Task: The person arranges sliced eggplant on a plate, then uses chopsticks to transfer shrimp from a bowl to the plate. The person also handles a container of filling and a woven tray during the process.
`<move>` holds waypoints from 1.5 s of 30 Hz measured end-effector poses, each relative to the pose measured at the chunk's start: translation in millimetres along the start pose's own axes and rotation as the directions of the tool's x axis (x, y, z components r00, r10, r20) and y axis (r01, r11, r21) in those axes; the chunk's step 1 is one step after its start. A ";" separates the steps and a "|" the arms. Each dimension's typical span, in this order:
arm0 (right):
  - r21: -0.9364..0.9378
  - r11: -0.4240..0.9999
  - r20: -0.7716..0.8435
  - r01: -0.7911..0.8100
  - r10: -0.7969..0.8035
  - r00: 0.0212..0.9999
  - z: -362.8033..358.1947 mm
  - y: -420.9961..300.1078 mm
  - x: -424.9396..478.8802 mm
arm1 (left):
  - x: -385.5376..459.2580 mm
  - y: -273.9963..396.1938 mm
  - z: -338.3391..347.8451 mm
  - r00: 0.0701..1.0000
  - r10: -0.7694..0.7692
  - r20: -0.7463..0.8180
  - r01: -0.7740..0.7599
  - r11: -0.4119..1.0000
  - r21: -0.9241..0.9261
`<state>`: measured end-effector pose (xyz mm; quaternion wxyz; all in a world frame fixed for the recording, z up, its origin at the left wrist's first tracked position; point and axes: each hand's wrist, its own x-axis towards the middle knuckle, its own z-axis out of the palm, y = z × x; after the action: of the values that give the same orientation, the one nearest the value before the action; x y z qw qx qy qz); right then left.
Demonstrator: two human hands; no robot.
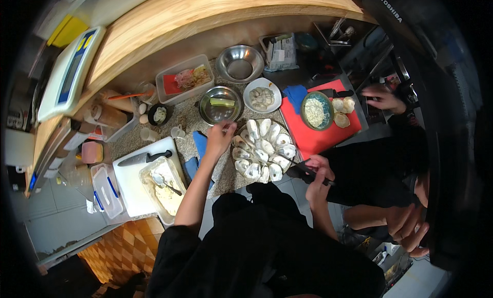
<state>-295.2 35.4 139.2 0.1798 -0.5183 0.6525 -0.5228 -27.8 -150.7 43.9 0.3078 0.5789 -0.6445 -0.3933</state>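
On a round tray, oysters in half shells (265, 145) are laid in rings. My left hand (220, 138), fingers bent, is at the tray's upper left edge, just below a steel bowl (220, 105) holding a green vegetable piece; whether anything is between the fingers cannot be told. My right hand (316, 187) is closed on a slim dark-handled utensil (304, 167), whose far end lies over the oysters at the right. Fingers beside it seem to be a co-worker's hand (320, 163). A white bowl (262, 95) of pale shucked seafood stands behind the tray.
Left, a white cutting board (133, 182) bears a knife (144, 158) and a tub of creamy mix (163, 190). Right, a red board (316, 140) carries a bowl of white crumbly food (316, 110) and another knife (337, 93). A co-worker's hand (383, 98) is near it. A wooden shelf overhangs the back.
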 end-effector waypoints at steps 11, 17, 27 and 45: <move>0.458 0.802 -0.214 -0.384 0.519 0.828 -16.2 -4.3 -48.1 | 130.8 -28.5 117.2 0.937 -0.345 0.054 0.349 0.928 -0.129; 0.516 0.769 -0.263 -0.378 0.562 0.784 -6.8 -12.3 -54.8 | 132.3 -29.1 97.5 0.957 -0.239 0.166 0.280 0.913 -0.296; 0.526 0.797 -0.096 -0.298 0.403 0.910 13.3 -41.1 36.8 | 15.6 36.7 -12.8 0.972 0.041 0.233 0.050 0.927 -0.371; 0.477 0.575 0.440 -0.665 0.498 0.747 53.4 -71.6 18.6 | -178.9 57.6 -115.6 0.974 -0.112 0.197 0.182 0.906 -0.383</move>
<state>-226.1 -1.1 186.3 0.5818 -0.2491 0.5535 -0.5413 66.7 9.9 162.1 0.3324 0.5154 -0.5292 -0.5864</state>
